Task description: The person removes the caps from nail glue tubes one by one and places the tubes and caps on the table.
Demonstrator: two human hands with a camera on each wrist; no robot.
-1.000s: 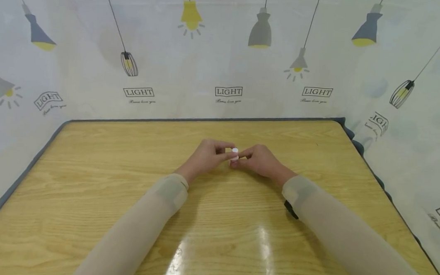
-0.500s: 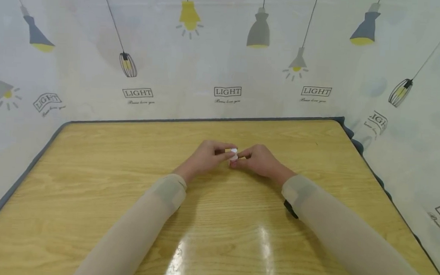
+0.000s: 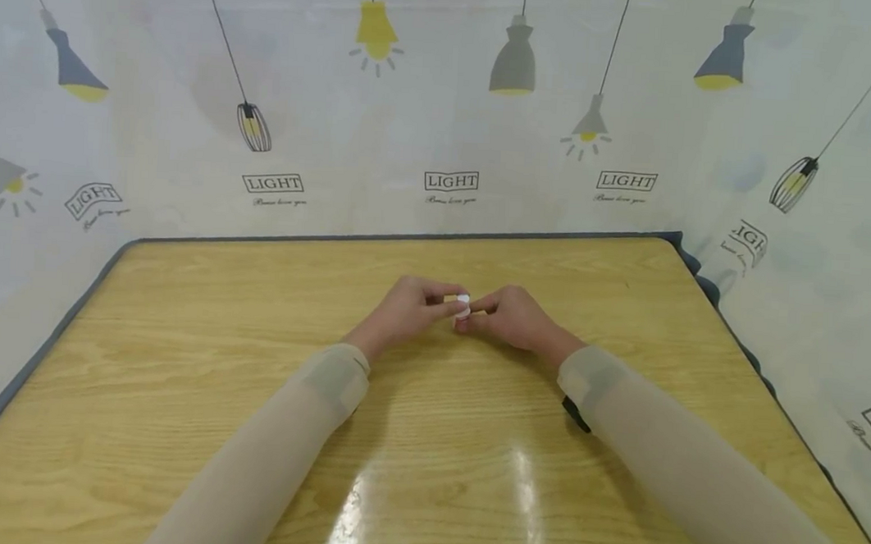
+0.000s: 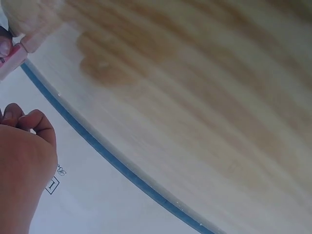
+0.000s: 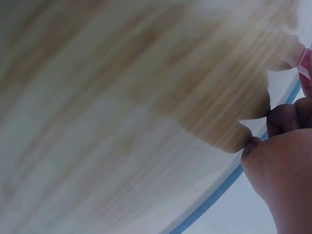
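Between the two hands, over the far middle of the wooden table [image 3: 268, 362], is a small bottle [image 3: 463, 313] with a white top and pink on its body. My left hand [image 3: 408, 310] comes from the left and pinches its white top between thumb and fingers. Lower down, my right hand [image 3: 518, 319] grips the body from the right. Fingers cover most of the bottle in the head view. Its pink and white side [image 4: 15, 57] shows at the left wrist view's edge, and a pink part [image 5: 305, 62] appears at the right wrist view's edge.
A pale wall covering [image 3: 369, 129] printed with hanging lamps surrounds the table's back and sides. Dark blue edging [image 3: 319, 238] runs along the table's rim. Light sleeves [image 3: 248, 468] cover both forearms, and a black band [image 3: 576, 414] shows at the right wrist.
Both hands stay at nearly the same spot. The left thumb and fingers have shifted slightly on the white top, and a little less of it shows now.
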